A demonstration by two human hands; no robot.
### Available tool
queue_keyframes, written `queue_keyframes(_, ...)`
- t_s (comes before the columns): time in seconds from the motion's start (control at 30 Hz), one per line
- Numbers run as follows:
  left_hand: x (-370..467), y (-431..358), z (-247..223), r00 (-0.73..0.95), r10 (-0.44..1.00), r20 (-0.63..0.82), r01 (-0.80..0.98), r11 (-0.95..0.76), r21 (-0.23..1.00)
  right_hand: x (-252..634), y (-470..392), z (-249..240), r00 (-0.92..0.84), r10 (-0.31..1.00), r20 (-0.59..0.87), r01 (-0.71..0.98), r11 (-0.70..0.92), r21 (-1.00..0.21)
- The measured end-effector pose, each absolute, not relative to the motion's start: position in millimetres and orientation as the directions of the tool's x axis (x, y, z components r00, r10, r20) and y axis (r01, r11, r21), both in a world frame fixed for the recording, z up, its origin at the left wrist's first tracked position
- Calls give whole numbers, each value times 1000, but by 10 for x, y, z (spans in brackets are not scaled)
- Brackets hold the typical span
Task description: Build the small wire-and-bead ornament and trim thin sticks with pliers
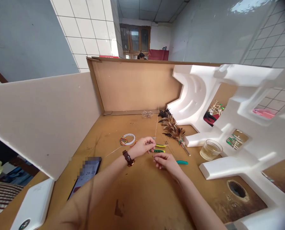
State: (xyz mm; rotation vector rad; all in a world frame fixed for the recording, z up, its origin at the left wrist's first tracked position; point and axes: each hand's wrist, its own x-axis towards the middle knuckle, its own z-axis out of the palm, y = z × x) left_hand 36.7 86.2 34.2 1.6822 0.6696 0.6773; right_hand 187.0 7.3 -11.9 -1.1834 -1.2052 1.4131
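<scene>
A thin wire (156, 123) stands nearly upright above the table, its lower part between my hands. My left hand (144, 145), with a brown watch on the wrist, pinches it from the left. Just below and to the right, my right hand (165, 160) has its fingertips closed on the wire's lower end. Beneath and behind my hands lies a tool with yellow-and-green handles (159, 150), partly covered. A teal handle (182, 162) shows beside my right hand. Left of my hands rests a white ring-shaped roll (131, 139) with coloured threads around it.
A brown feather duster (172, 126) lies behind my right hand, near a glass bowl of liquid (211, 149). White foam (219, 171) borders the right side. Tangled wire (147, 114) sits by the cardboard wall (137, 88). At left are a phone (89, 175) and a white device (34, 204).
</scene>
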Motion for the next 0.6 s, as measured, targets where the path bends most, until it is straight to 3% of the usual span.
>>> queue_keyframes(0.13, 464, 923, 224, 721, 688, 81, 75, -193, 978, 1956, 50, -283, -123, 986, -115, -133, -131, -982)
queue_keyframes(0.2, 503, 1047, 191, 753, 649, 109, 154, -336, 929, 1976, 62, -327, -115, 988, -105, -164, -123, -979)
queue_keyframes(0.27, 520, 1249, 176, 738, 662, 131, 374, -562, 738, 1979, 87, -350, -90, 992, -90, -164, -104, -981)
queue_keyframes(0.3, 520, 1371, 168, 710, 690, 141, 524, -651, 549, 1976, 99, -356, -79, 993, -92, -165, -104, -981)
queue_keyframes(0.33, 516, 1497, 153, 684, 714, 148, 588, -660, 468, 1973, 110, -359, -66, 994, -92, -165, -102, -981)
queue_keyframes(0.6, 638, 2086, -187, 704, 710, 31, 698, -698, 158, 1976, 128, -341, 52, 994, -98, -194, -86, -977)
